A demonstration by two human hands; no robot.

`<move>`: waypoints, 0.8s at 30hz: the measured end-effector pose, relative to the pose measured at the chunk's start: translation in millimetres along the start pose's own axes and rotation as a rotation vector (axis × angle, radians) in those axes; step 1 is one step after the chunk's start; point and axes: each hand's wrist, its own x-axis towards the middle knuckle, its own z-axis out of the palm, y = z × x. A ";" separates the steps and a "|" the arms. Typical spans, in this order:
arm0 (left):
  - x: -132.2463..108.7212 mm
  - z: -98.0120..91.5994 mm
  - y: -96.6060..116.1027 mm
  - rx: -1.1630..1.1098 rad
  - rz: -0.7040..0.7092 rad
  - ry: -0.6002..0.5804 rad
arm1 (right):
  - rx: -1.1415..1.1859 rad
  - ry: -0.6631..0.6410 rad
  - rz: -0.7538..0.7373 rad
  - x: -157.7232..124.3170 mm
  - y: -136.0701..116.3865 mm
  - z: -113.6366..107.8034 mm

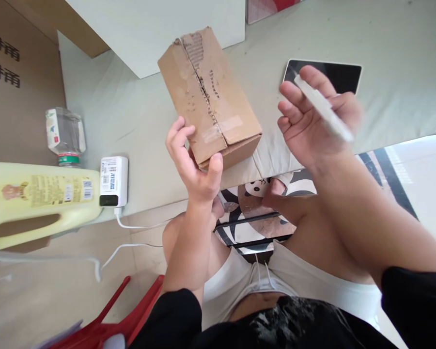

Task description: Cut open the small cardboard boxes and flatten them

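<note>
My left hand (198, 169) grips the near left corner of a brown cardboard box (225, 97), thumb on the front edge and fingers along the side. The box is tilted. Its top has a split centre seam, torn patches and a strip of clear tape at the near end. To the right, my right hand (312, 116) is raised, palm up, with a slim white box cutter (325, 107) between thumb and fingers. Motion blurs the cutter, and its blade is hard to make out. Box and cutter are apart.
A black-screened tablet (352, 75) lies behind my right hand on the pale cloth surface (392, 43). At left are a white power bank (114, 182) with a cable, a yellow jug (39, 203) and a clear bottle (65, 131). A white box (174, 19) stands at the back.
</note>
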 end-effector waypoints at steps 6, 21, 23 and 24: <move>-0.6 1.7 -2.7 -0.019 0.024 0.007 | -0.172 0.065 -0.138 -0.6 5.2 15.7; -1.6 -1.5 10.0 -0.056 -0.038 0.005 | -0.373 -0.018 -0.746 -37.2 -4.6 46.1; -1.1 -0.8 11.6 -0.056 -0.042 0.001 | -0.399 -0.023 -0.765 -39.3 -5.4 44.6; -0.9 -0.4 11.8 -0.056 -0.041 -0.001 | -0.413 -0.021 -0.767 -39.3 -5.7 44.0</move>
